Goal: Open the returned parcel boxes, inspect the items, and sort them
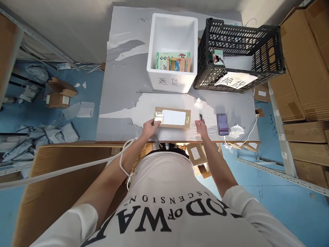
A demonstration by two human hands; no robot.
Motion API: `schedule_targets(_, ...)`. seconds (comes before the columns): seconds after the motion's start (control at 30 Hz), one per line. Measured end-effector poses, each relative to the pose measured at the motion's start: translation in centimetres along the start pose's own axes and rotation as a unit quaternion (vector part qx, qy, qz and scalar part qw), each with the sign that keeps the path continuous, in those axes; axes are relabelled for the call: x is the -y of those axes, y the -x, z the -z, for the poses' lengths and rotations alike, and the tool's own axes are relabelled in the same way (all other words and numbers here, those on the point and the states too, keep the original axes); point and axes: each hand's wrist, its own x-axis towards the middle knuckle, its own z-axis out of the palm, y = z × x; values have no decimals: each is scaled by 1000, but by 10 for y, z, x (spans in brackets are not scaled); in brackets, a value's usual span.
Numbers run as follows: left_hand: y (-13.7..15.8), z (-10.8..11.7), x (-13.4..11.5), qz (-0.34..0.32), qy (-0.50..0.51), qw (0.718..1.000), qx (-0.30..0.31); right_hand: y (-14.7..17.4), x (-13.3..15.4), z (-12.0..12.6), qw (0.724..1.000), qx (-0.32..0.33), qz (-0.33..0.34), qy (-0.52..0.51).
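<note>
My left hand [151, 128] is clamped on the left end of the box [174, 117], near the front edge of the desk [115, 99]. My right hand [201, 128], fingers together, grips a small black tool [201, 117].

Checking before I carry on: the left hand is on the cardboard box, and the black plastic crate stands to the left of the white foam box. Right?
One thing is off: the head view shows the black plastic crate to the right of the white foam box. The left hand is on the cardboard box.
</note>
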Motion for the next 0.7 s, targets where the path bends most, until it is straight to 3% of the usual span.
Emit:
schedule_targets(0.1, 4, -2, -3, -5, 5, 1000, -13, -7, -21, 11, 988, -91, -94, 81)
schedule_targets(0.2, 11, -4, -5, -26, 2, 999, -43, -12, -33, 16, 981, -100, -131, 103)
schedule_targets(0.3, 22, -6, -5, -128, -48, 989, -63, -14, -29, 22, 982, -82, -133, 108)
schedule_targets(0.37, 29, -7, -3, -230, -104, 967, -31, -14, -15, 30, 982, -91, -121, 112)
schedule_targets(0.43, 33, -10, -2, -309, -158, 938, 22, -12, 9, 40, 985, -118, -63, 105)
schedule_targets(0.5, 32, -15, -2, -346, -191, 917, 56, -7, 42, 45, 991, -94, 48, 81)
schedule_targets(0.57, 30, -21, -2, -354, -204, 911, 58, -2, 81, 41, 982, 20, 174, 69)
schedule_targets(0.63, 27, -25, -1, -352, -199, 914, 46, 2, 117, 28, 944, 131, 278, 117)
schedule_targets(0.7, 27, -28, 0, -351, -187, 917, 36, 4, 145, 10, 901, 202, 335, 185)
